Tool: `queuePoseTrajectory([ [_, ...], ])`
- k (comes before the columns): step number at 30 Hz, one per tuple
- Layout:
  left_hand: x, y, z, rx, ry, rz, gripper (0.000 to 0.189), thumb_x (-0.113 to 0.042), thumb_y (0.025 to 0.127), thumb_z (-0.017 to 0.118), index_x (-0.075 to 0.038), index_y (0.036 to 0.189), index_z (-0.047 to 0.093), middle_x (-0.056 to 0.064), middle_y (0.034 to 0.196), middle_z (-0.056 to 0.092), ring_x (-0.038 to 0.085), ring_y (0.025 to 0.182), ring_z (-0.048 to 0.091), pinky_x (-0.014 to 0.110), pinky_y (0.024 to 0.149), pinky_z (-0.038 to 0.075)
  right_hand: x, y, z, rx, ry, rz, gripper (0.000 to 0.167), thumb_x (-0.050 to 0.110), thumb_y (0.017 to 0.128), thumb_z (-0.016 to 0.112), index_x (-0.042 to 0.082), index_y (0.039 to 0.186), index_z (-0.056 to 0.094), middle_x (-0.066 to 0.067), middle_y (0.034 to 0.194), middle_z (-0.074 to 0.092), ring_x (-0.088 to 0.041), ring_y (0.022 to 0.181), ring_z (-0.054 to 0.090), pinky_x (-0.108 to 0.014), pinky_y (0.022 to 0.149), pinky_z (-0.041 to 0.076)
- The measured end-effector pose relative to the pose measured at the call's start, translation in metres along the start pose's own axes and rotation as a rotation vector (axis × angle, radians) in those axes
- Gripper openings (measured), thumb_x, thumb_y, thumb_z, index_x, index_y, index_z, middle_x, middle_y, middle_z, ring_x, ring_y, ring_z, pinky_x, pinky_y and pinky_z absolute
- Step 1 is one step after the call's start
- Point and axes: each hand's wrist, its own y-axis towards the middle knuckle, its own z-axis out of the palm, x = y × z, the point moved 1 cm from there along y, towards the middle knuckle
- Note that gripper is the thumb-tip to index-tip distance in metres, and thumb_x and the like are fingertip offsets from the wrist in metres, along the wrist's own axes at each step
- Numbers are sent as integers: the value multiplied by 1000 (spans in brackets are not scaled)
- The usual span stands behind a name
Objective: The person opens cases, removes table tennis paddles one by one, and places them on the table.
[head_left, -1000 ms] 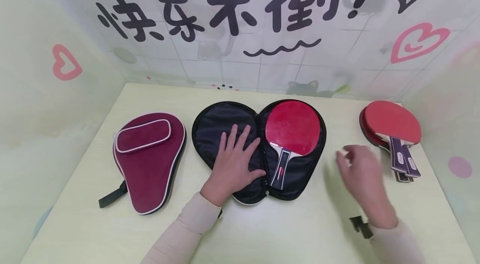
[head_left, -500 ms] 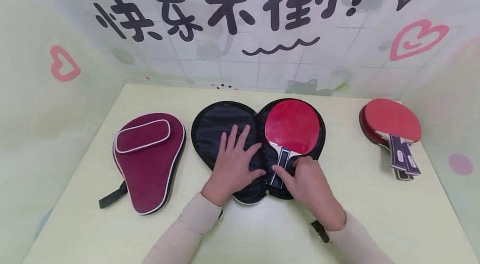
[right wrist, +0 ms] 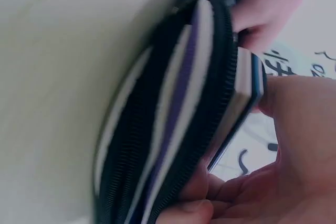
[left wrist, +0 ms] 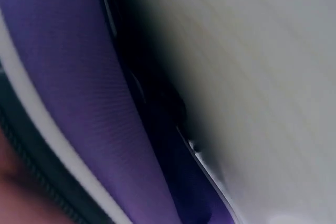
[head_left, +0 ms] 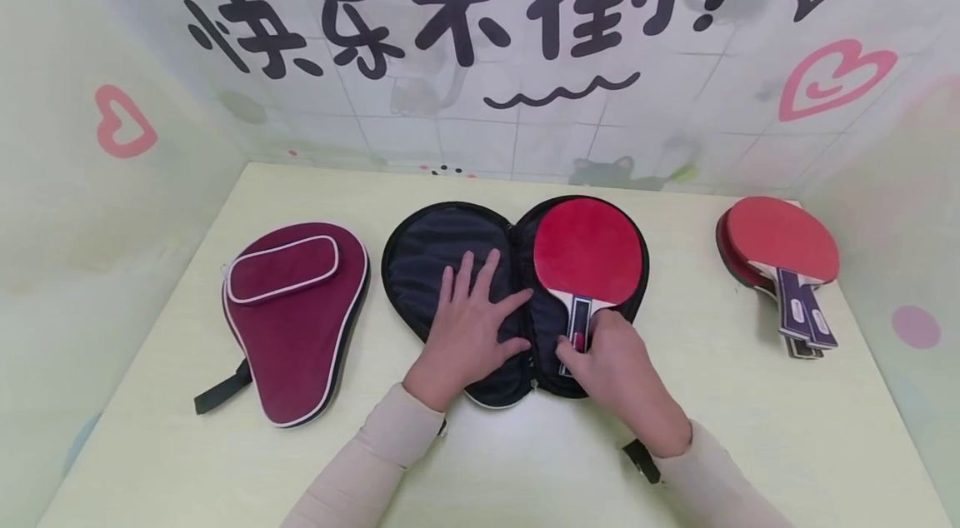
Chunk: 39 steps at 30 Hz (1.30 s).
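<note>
A black-lined zip paddle case (head_left: 442,232) lies spread open on the table, its two halves side by side. My left hand (head_left: 467,332) rests on the left half with fingers spread. On the right half is a red table tennis paddle (head_left: 588,249), handle toward me. My right hand (head_left: 618,366) grips that handle, thumb on its left side and fingers on its right. In the right wrist view the handle's end (right wrist: 239,93) sits between thumb and fingers, just over the case's zipped rim (right wrist: 210,93). Purple outer fabric (left wrist: 89,93) with white piping fills much of the left wrist view.
On the left lies a closed maroon paddle case (head_left: 300,345) with a front pocket and a black strap (head_left: 222,391). Several stacked red paddles (head_left: 783,241) with purple handles are near the right edge. A printed wall sheet (head_left: 480,120) stands behind the table.
My right hand came in from the right of the case and took hold of the paddle's handle. The handle has swung slightly right. My left hand has stayed in place.
</note>
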Motion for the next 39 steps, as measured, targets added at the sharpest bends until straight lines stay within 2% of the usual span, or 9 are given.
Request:
queuePoseTrajectory([
  [5,-4,0,2,4,10,74,55,-48,90,75,-42,142,59,6,172,17,47,157,13,71,122,19,-5,-12,-15,-41,50,81,19,18,88,67,4,84,56,-11,80,55,-18,64,50,-25,52,41],
  [9,-7,0,1,35,-1,121,53,-38,93,74,-41,144,57,1,170,27,44,159,13,71,122,18,-11,-21,-24,-116,42,72,14,15,88,65,3,87,57,-13,86,55,-21,70,51,-25,56,41],
  [12,-8,-2,-1,68,-17,118,53,-36,95,71,-40,145,56,0,167,34,43,159,13,70,122,17,-16,-26,-31,-176,45,34,14,14,88,67,3,88,59,-12,87,57,-20,72,51,-24,57,41],
  [17,-7,-2,-3,104,-38,109,52,-35,97,68,-40,147,54,0,167,36,43,159,11,71,123,15,-26,-31,-47,-271,72,-12,14,11,87,71,2,95,63,-10,84,60,-16,69,51,-23,55,42],
  [22,-6,-2,-1,103,-46,107,53,-36,97,68,-40,148,53,-1,167,35,43,159,11,71,123,14,-52,-23,-79,-338,62,-4,12,11,89,72,1,94,66,-11,79,63,-10,62,48,-22,49,42],
  [26,-7,-2,0,101,-51,115,53,-36,97,68,-39,148,53,-1,167,34,43,160,11,70,123,14,-93,-14,-116,-342,12,105,20,19,92,69,0,96,69,-18,84,69,-7,61,50,-20,49,42],
  [31,-9,-3,-1,87,-48,135,53,-36,97,69,-38,147,54,0,166,37,43,159,13,69,123,17,-151,-4,-153,-218,-5,327,52,35,98,57,-11,123,61,-33,110,66,-20,71,60,-25,52,45],
  [35,-9,-3,-1,72,-41,149,53,-37,96,70,-38,147,54,0,166,38,44,158,15,69,123,19,-186,0,-168,-172,-46,427,61,40,99,49,-13,128,59,-37,117,64,-36,87,59,-34,63,39],
  [39,-9,-3,0,70,-50,157,54,-36,96,70,-38,147,54,0,166,37,45,158,14,70,123,18,-207,2,-174,-153,-50,465,62,43,100,48,-11,129,61,-37,119,64,-42,97,53,-37,67,34],
])
